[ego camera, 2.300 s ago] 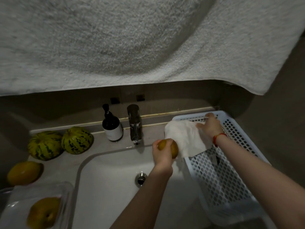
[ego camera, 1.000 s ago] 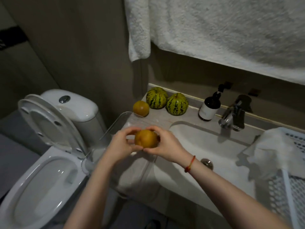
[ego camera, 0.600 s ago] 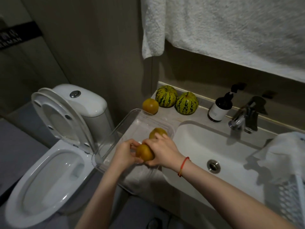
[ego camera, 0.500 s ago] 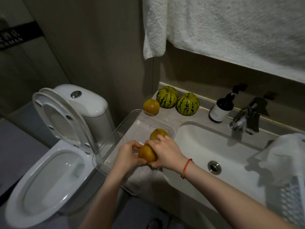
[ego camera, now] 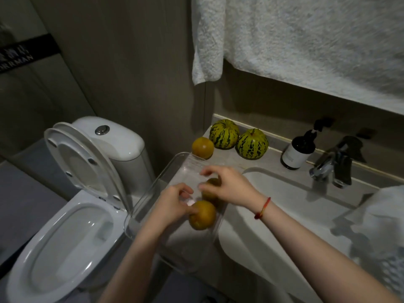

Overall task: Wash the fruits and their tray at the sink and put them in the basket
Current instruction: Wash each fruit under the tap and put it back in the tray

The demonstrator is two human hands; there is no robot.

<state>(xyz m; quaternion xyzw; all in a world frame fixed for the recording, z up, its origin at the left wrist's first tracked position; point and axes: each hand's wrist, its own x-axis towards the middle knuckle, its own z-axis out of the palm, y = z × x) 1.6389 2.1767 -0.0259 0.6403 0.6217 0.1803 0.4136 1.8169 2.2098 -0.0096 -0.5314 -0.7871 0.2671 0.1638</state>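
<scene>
Surroundings: I see an open toilet (ego camera: 65, 215) at left, a sink (ego camera: 273, 206) at right, a big white towel (ego camera: 306, 44) hanging above.
Counter: one orange fruit (ego camera: 202, 147) and two striped melons (ego camera: 238, 138) sit at the back left; a dark pump bottle (ego camera: 298, 150) and a tap (ego camera: 332, 169) stand behind the sink.
Right edge: a white cloth (ego camera: 380, 217) drapes over the basket (ego camera: 393, 270), which is mostly cut off.
Tray: a clear tray (ego camera: 153, 186) lies on the counter between toilet and sink, near end overhanging the edge; its long axis runs from me toward the back wall.
Fruit in tray: a near fruit (ego camera: 202, 215) and a far fruit (ego camera: 209, 189), round, no clear long axis.
Left hand: my left hand (ego camera: 172, 204) has curled fingers resting against the near fruit; I cannot tell whether it grasps it.
Right hand: my right hand (ego camera: 229, 186) hangs over the far fruit, fingers loosely bent and spread, partly hiding it; grasp unclear.
In the way: both hands block much of the tray floor.
</scene>
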